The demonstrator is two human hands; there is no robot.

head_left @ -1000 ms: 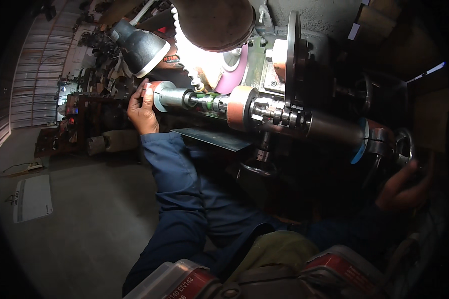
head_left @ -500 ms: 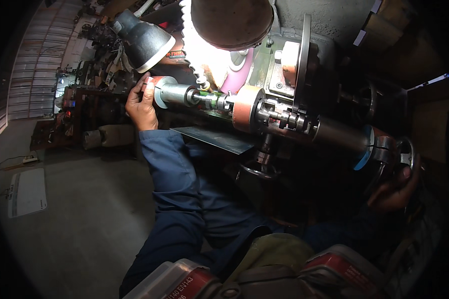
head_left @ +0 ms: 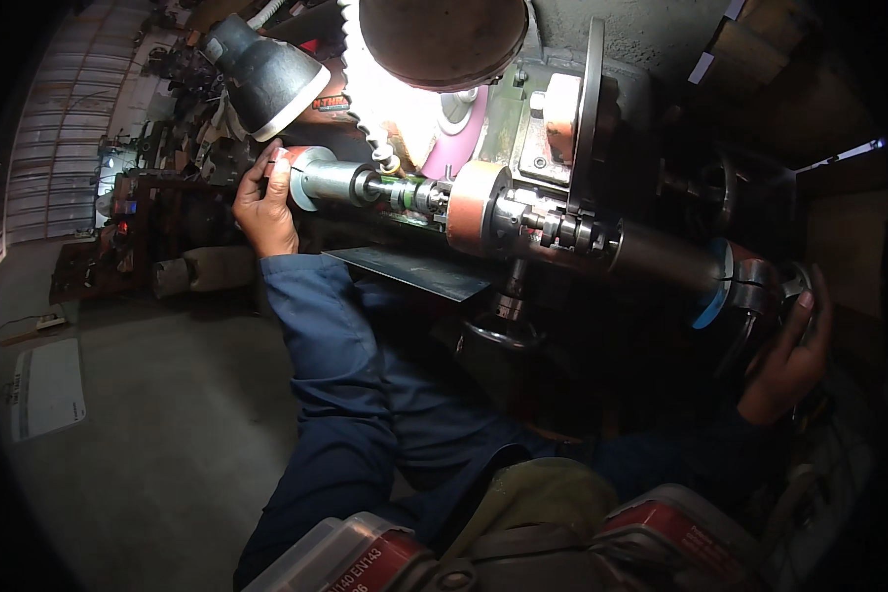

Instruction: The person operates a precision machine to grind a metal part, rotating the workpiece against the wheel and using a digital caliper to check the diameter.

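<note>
My left hand (head_left: 268,207) grips the red-and-steel collar (head_left: 294,166) at the left end of a machine's horizontal spindle, beside a steel sleeve (head_left: 333,182). A lobed metal shaft (head_left: 560,229) runs through the middle past an orange-banded ring (head_left: 474,207), in front of a pink grinding wheel (head_left: 449,148). At the right end, by a dark steel cylinder (head_left: 666,259) with a blue-edged collar (head_left: 712,296), my right hand (head_left: 787,357) has its fingers curled on a small metal handwheel (head_left: 797,278), which it partly hides. A flat metal plate (head_left: 414,274) lies below the shaft.
A black lamp (head_left: 261,84) and a dark rounded housing (head_left: 439,30) hang above the brightly lit work. A second handwheel (head_left: 503,326) sits under the plate. Cluttered benches (head_left: 148,197) stand at left; a white board (head_left: 49,390) lies lower left on the floor (head_left: 158,414).
My right hand has moved up and inward onto the right handwheel. My left hand stays on the left collar. The view has shifted slightly.
</note>
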